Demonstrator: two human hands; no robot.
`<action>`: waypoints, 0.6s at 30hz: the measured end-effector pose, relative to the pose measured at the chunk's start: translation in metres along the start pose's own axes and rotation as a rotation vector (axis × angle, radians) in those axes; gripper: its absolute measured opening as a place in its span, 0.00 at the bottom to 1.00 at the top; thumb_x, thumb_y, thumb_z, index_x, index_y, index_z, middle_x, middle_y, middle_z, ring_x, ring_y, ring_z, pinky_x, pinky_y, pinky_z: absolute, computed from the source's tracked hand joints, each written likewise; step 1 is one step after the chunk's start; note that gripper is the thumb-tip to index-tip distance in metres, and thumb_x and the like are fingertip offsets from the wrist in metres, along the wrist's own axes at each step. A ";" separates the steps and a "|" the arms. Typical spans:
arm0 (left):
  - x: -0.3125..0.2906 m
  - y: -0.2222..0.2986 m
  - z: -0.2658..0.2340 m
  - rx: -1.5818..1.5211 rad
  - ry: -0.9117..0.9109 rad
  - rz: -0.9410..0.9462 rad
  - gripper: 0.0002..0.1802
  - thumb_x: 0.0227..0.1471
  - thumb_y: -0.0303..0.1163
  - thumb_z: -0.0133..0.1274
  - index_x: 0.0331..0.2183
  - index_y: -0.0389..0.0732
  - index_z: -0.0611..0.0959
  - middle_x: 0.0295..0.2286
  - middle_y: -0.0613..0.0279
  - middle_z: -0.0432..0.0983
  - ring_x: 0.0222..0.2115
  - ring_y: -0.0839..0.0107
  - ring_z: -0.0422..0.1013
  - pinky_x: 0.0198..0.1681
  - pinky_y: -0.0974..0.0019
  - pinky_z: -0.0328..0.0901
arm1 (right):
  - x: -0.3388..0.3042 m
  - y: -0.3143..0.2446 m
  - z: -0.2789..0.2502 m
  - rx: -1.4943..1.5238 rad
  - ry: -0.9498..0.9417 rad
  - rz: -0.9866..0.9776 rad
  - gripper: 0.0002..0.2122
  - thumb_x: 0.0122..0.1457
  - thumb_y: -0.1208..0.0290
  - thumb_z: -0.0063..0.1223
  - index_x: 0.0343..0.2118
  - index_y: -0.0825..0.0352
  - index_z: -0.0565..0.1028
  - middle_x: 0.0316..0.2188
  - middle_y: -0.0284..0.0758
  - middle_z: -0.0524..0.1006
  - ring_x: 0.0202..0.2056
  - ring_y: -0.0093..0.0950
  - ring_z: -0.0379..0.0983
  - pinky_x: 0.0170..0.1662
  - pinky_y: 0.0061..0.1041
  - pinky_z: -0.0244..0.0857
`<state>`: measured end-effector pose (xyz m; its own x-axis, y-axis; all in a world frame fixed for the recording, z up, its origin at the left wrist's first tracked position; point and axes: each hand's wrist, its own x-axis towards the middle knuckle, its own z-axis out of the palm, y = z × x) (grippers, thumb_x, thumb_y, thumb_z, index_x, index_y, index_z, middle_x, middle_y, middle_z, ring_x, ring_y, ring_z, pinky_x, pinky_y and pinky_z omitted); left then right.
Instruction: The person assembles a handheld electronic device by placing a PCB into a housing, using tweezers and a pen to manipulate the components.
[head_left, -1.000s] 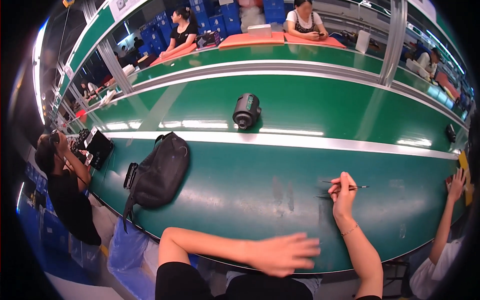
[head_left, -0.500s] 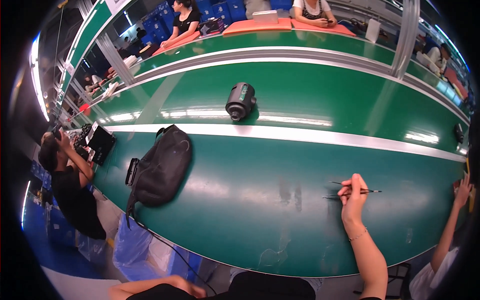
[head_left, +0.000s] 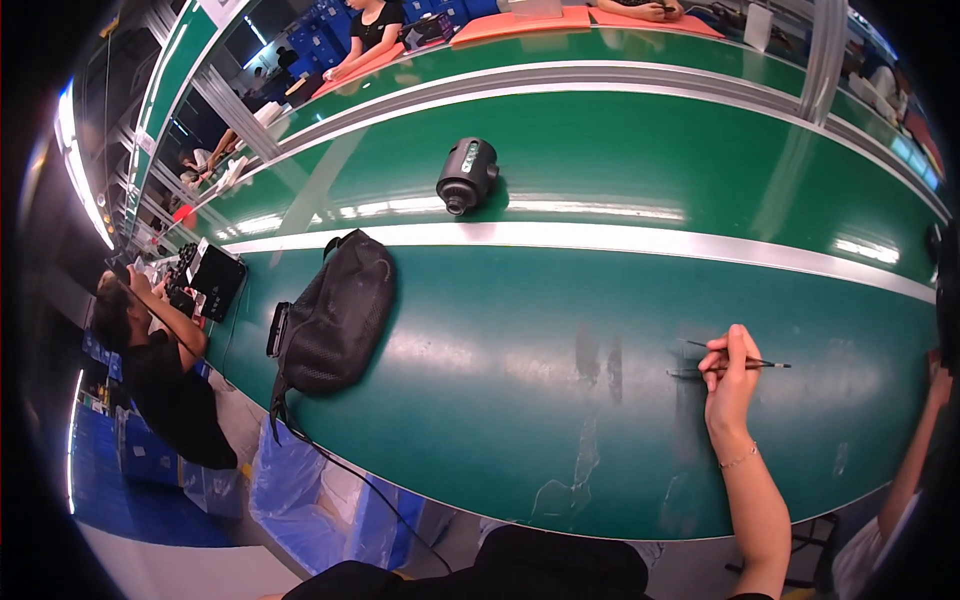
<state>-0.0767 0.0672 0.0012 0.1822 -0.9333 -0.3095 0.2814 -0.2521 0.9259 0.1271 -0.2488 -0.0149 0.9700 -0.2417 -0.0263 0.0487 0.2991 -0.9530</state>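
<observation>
My right hand [head_left: 733, 372] is raised over the right part of the dark green worktop [head_left: 480, 440]. Its fingers are closed around a thin dark pair of tweezers [head_left: 770, 365], whose two spread tips point left and whose other end sticks out to the right. Nothing can be made out between the tips. My left hand is out of the picture; only dark clothing shows at the lower edge. On the left part of the worktop lies a black mesh bag [head_left: 345, 320] with a strap hanging over the near edge.
A black cylindrical device [head_left: 467, 175] stands on the green belt [head_left: 620, 150] beyond a pale strip [head_left: 560, 236]. A black box [head_left: 215, 282] sits at the far left beside a person [head_left: 170, 370]. Another person's arm [head_left: 925, 430] reaches in at right. Blue plastic-lined bins [head_left: 290, 480] stand below.
The view has shifted, so the belt and device sit higher in the picture. My left forearm has dropped out of sight below. My right hand keeps the same grip on the tweezers.
</observation>
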 end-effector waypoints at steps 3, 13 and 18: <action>-0.010 -0.013 0.005 0.007 -0.048 -0.019 0.12 0.47 0.33 0.46 0.32 0.34 0.73 0.33 0.55 0.70 0.27 0.67 0.70 0.28 0.64 0.64 | 0.000 0.003 0.000 0.001 0.000 -0.006 0.15 0.56 0.63 0.39 0.17 0.66 0.65 0.15 0.29 0.66 0.13 0.13 0.61 0.11 0.11 0.45; -0.009 -0.061 0.021 0.064 -0.257 -0.011 0.13 0.45 0.33 0.48 0.31 0.33 0.73 0.33 0.54 0.71 0.25 0.64 0.70 0.26 0.60 0.63 | -0.001 -0.003 -0.003 -0.063 -0.035 0.030 0.15 0.56 0.62 0.40 0.17 0.65 0.65 0.15 0.28 0.67 0.13 0.13 0.61 0.11 0.11 0.45; -0.009 -0.100 0.025 0.106 -0.383 -0.003 0.13 0.45 0.34 0.49 0.31 0.33 0.73 0.32 0.53 0.72 0.24 0.63 0.70 0.25 0.58 0.63 | -0.003 -0.005 -0.001 -0.079 -0.051 0.000 0.15 0.56 0.62 0.40 0.16 0.65 0.65 0.13 0.28 0.66 0.14 0.13 0.61 0.11 0.11 0.45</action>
<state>-0.1298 0.0945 -0.0829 -0.1885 -0.9553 -0.2276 0.1786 -0.2612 0.9486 0.1240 -0.2505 -0.0101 0.9810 -0.1936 -0.0124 0.0320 0.2244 -0.9740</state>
